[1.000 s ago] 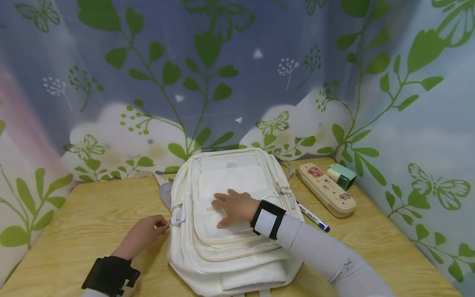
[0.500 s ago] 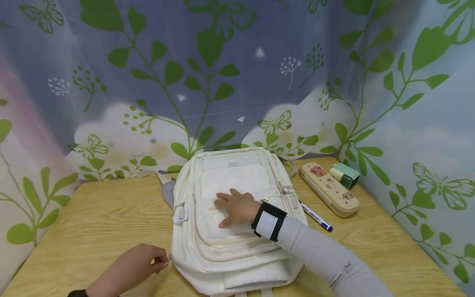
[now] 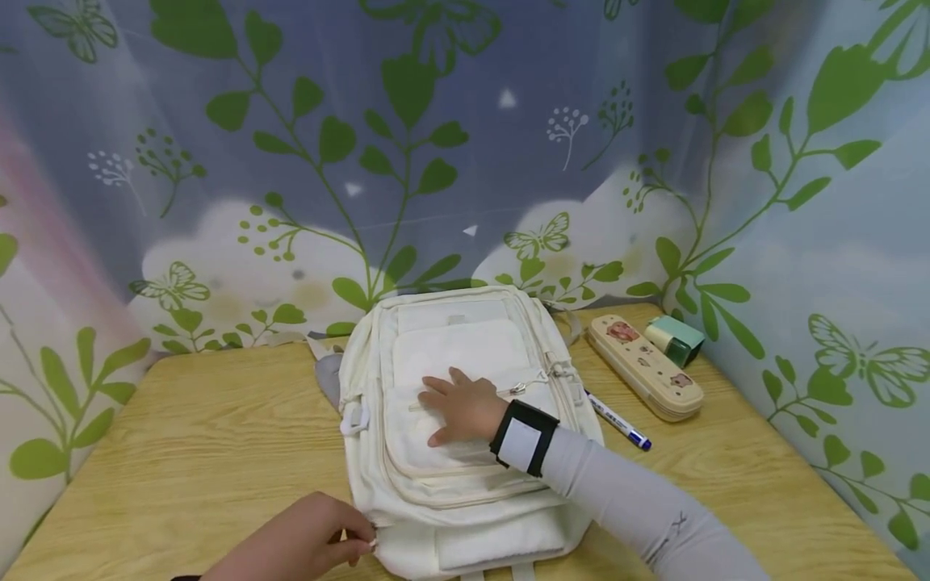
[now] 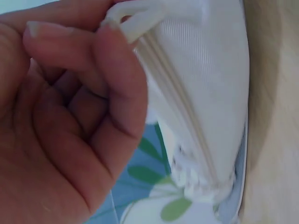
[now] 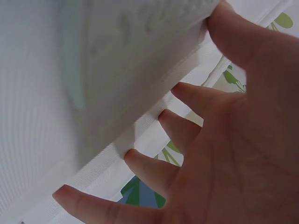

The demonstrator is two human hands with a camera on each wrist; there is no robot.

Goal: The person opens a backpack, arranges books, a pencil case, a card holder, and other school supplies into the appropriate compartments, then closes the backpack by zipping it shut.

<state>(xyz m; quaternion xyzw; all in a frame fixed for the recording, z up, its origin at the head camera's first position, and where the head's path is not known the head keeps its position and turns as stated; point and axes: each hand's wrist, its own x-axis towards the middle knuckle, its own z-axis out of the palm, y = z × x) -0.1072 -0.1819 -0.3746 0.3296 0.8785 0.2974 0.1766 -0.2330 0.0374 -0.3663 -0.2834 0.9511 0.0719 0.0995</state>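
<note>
A white backpack (image 3: 458,351) lies on the wooden table with its front pocket facing up. At its lower left corner my left hand (image 3: 308,539) pinches a zipper pull between thumb and finger. Seen from the left wrist, the pale loop of the zipper pull (image 4: 145,21) sticks out at the fingertips, and the zipper (image 4: 180,95) runs away along the bag's side with its two edges together. My right hand (image 3: 465,407) rests on the front pocket, fingers spread. The right wrist view shows those fingertips (image 5: 135,156) against the white fabric.
Right of the bag lie a blue-capped marker (image 3: 617,420), a cream pencil case (image 3: 643,367) and a green box-like item (image 3: 676,339). A grey piece (image 3: 328,375) shows at the bag's left edge. A patterned curtain (image 3: 291,161) hangs behind the table (image 3: 218,436).
My left hand has moved down the bag's left side to its lower corner, taking the zipper pull along. The right hand has stayed on the front pocket.
</note>
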